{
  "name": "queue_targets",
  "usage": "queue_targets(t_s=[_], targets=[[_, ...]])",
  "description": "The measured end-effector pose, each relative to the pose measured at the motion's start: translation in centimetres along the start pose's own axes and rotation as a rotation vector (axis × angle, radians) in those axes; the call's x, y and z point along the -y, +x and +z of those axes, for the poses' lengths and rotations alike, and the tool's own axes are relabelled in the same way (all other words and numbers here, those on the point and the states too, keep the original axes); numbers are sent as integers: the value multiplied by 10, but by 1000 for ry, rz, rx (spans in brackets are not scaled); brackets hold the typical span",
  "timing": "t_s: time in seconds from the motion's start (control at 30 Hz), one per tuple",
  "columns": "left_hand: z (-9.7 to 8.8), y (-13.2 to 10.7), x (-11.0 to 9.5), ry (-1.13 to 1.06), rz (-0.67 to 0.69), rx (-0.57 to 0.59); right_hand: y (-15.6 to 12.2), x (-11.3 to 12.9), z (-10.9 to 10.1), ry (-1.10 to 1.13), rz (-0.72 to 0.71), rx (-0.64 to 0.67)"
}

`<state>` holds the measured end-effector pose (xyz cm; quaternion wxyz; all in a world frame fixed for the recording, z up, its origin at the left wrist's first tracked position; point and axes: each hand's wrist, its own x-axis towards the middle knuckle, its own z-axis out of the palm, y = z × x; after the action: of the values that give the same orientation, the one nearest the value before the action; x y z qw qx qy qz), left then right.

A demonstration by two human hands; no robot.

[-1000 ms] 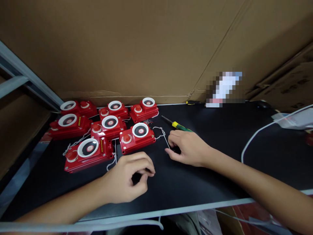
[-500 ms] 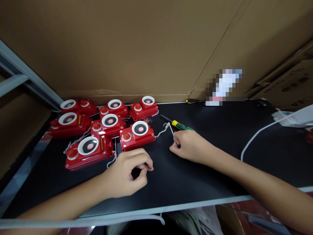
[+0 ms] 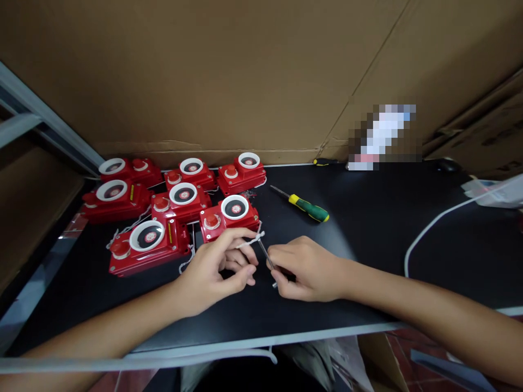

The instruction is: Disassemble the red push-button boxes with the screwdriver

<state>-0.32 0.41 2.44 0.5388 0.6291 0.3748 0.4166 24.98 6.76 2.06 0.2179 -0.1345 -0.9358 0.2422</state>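
Note:
My right hand (image 3: 304, 269) is closed on a thin metal rod (image 3: 266, 253), held at a slant with its lower end poking out below the fingers. A white cord (image 3: 254, 239) is tied to the rod's upper end and runs toward the nearest red alarm box (image 3: 230, 216), which has a red button and a white-rimmed round disc. My left hand (image 3: 216, 272) is beside the rod, its fingers curled but apart from the thumb. The cord passes along its index finger; I see nothing gripped there.
Several more red alarm boxes (image 3: 149, 245) with white cords stand to the left. A green and yellow screwdriver (image 3: 308, 208) lies behind my right hand. Further back are another small screwdriver (image 3: 324, 162) and a dark mouse (image 3: 447, 165). Cardboard (image 3: 229, 71) walls the back; a white cable (image 3: 425, 231) curves at right.
My right hand has brought the rod and cord closer to me and left, toward my left hand. My left hand has opened its fingers and met the cord. The green screwdriver's handle is now uncovered.

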Motion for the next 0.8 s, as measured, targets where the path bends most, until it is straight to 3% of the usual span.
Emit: queue_targets(t_s=[0.3, 0.8], targets=[[-3, 0, -4, -2, -78, -36, 0, 1, 7, 70, -12, 100], [-9, 0, -7, 223, 157, -27, 1, 3, 0, 27, 66, 95]])
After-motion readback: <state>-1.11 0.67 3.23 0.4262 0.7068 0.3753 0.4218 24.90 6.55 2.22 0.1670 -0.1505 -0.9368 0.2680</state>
